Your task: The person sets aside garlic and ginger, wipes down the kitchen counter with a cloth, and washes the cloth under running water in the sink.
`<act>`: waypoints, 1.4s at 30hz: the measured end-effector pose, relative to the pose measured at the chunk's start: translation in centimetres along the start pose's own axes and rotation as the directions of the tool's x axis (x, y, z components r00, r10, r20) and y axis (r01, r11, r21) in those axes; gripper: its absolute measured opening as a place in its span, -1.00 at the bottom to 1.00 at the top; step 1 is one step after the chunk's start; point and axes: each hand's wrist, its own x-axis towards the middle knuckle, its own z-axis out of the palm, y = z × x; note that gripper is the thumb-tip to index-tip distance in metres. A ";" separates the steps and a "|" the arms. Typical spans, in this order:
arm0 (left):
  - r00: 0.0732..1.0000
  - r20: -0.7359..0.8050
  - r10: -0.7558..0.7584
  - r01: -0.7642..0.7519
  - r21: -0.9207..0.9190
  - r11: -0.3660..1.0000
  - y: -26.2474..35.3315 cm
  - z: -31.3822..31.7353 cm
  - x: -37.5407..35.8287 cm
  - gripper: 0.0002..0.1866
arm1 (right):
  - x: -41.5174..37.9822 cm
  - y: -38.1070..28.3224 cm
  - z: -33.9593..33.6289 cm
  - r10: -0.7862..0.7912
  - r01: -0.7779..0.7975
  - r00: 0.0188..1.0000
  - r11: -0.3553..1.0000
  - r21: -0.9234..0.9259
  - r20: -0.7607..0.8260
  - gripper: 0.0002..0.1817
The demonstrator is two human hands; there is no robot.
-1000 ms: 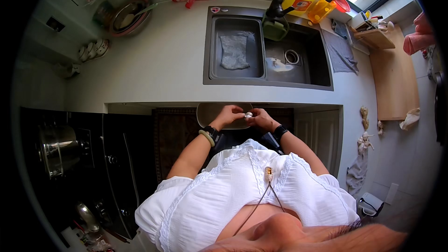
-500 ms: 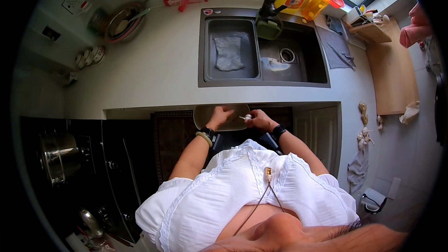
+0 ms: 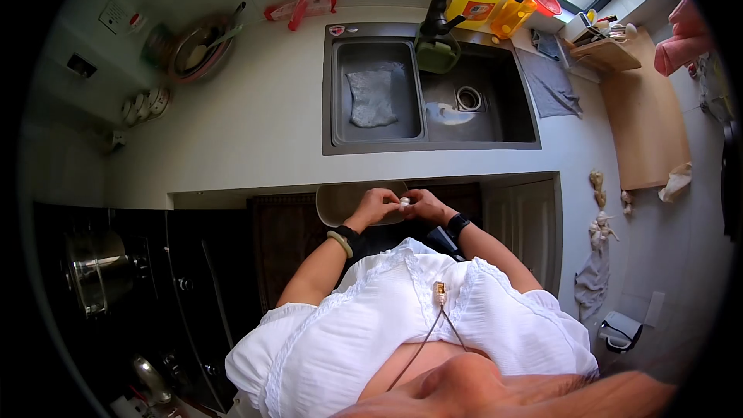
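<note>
Left hand [image 3: 377, 207] and right hand [image 3: 424, 205] meet over beige bin [image 3: 331, 203], fingertips of both pinching small white clove [image 3: 404, 201]. Sink [image 3: 526, 108] on counter beyond.

- The small pale object [image 3: 404, 202] pinched between the left hand [image 3: 375, 206] and the right hand [image 3: 423, 204] is too small to identify; fingers cover most of it.
- The beige bin [image 3: 334, 203] below the hands is partly hidden by them and by the counter edge [image 3: 255, 193].
- The stove area [image 3: 101, 271] on the left sits in deep shadow, its details unreadable.
- The yellow bottle [image 3: 474, 1] label is too small to read.
</note>
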 end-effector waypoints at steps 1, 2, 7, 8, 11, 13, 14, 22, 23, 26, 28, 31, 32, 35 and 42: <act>0.999 -0.022 0.026 -0.027 -0.072 0.997 -0.3 0.2 0.1 -0.80 | -0.1 -0.1 0.0 -0.003 0.003 1.000 1.000 0.007 0.011 -0.55; 1.000 -0.016 0.025 -0.026 -0.056 0.998 -0.4 0.1 0.2 -0.80 | -0.2 -0.1 0.0 -0.005 0.004 1.000 1.000 0.015 0.023 -0.56; 0.994 -0.078 0.082 -0.072 0.116 0.991 -2.1 0.2 0.4 -0.83 | -0.2 0.4 -0.1 0.010 -0.010 1.000 0.999 0.049 0.016 -0.54; 0.992 -0.112 0.052 -0.035 0.151 0.988 -2.8 0.3 0.4 -0.83 | -0.2 0.5 -0.1 0.013 -0.014 1.000 0.999 0.053 0.014 -0.53; 0.976 -0.215 -0.037 0.103 0.303 0.947 -5.4 0.2 0.2 -0.77 | 0.1 1.2 -0.5 0.015 -0.015 1.000 0.999 0.037 0.001 -0.50; 0.975 -0.163 -0.149 0.203 0.396 0.895 -4.6 -0.7 -0.4 -0.76 | 0.4 1.6 -0.6 0.018 -0.017 1.000 0.999 0.028 -0.003 -0.48; 0.969 -0.139 -0.205 0.247 0.445 0.861 -4.1 -1.0 -0.6 -0.76 | 0.5 1.8 -0.6 0.020 -0.020 1.000 0.999 0.029 -0.004 -0.47; 0.984 -0.075 -0.164 0.179 0.520 0.835 -2.6 -1.7 -1.5 -0.75 | -0.8 0.9 -1.2 0.013 -0.014 0.999 1.000 0.005 0.050 -0.45; 0.985 -0.073 -0.155 0.170 0.511 0.843 -2.0 -1.6 -1.4 -0.73 | -1.5 0.5 -1.6 0.005 -0.006 0.998 1.000 0.008 0.066 -0.45; 0.980 -0.101 -0.173 0.199 0.385 0.901 -0.3 -0.9 -1.2 -0.75 | -5.4 -1.3 -2.8 -0.015 0.008 0.996 0.997 0.078 0.090 -0.45; 0.996 -0.089 -0.011 0.042 0.344 0.938 -0.2 -0.1 -1.4 -0.76 | -8.5 -2.0 -4.0 -0.033 0.020 0.996 0.989 0.147 0.088 -0.46; 0.998 0.060 0.031 -0.052 0.390 0.919 2.4 0.7 -0.9 -0.79 | -14.1 -2.3 -6.3 -0.067 0.052 0.997 0.962 0.268 0.047 -0.49; 0.992 0.125 0.006 -0.060 0.425 0.903 3.9 0.9 -0.8 -0.80 | -15.8 -1.9 -7.1 -0.083 0.073 0.996 0.949 0.305 0.019 -0.49; 0.985 0.127 0.116 -0.154 0.355 0.922 7.3 2.8 0.2 -0.82 | -20.6 -0.5 -9.4 -0.134 0.155 0.988 0.918 0.366 -0.083 -0.53; 0.951 0.233 0.202 -0.211 0.015 0.977 15.3 11.0 3.5 -0.69 | -30.5 5.3 -15.8 -0.241 0.396 0.916 0.677 0.621 -0.321 -0.56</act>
